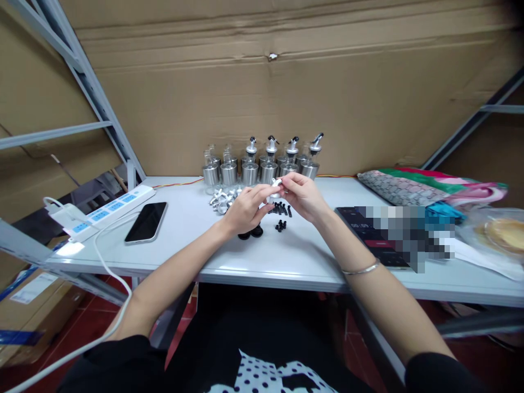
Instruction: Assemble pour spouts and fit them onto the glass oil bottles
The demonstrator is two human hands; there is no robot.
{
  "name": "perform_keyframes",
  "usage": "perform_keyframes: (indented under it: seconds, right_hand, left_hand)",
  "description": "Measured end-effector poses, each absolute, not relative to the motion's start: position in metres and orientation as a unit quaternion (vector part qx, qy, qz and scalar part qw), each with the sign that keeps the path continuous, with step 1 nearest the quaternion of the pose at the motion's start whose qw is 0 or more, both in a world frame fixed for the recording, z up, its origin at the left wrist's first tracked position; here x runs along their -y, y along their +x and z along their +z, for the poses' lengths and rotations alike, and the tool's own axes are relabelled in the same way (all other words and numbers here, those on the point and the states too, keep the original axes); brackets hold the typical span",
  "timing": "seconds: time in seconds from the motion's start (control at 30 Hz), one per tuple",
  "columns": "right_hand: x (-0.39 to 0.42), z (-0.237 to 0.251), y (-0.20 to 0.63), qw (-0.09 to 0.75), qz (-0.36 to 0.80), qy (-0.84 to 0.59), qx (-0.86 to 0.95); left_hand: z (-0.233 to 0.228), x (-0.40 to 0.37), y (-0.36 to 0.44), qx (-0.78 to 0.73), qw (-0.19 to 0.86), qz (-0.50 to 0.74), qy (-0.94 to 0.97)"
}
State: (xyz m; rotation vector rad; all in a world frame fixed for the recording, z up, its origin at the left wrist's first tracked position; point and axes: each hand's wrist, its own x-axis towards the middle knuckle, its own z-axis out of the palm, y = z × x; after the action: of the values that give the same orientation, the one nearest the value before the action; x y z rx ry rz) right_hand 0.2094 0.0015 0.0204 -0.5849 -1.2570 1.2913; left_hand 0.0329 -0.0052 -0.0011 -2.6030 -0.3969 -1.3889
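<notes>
A black phone point(146, 222) is lying near the table's point(286, 262) left edge, beside a white power strip point(107, 210). Folded colourful cloths point(429, 188) are resting at the right edge.

Even, fairly bright light falls from above, and the white table point(286, 256) shows soft sheen near its front edge, with only faint shadows beneath the hands and the small parts. The wide lens bends straight lines at the sides, so the shelf struts point(82, 71) lean outward, and the corners darken and smear, most at the upper right. A pixelated block point(409, 234) masks part of the right side; the middle stays reasonably sharp.
</notes>
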Motion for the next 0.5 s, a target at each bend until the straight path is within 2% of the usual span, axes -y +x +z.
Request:
perform_keyframes:
  seconds: [0.4,0.5]
  right_hand:
    - [-0.006,0.016,0.214,0.552,0.547,-0.287,0.56]
    - [-0.012,0.012,0.219,0.525,0.458,-0.355,0.624]
  left_hand:
    - [-0.007,-0.002,0.03,0.208,0.055,-0.418,-0.883]
    - [-0.007,-0.002,0.029,0.241,0.068,-0.411,-0.876]
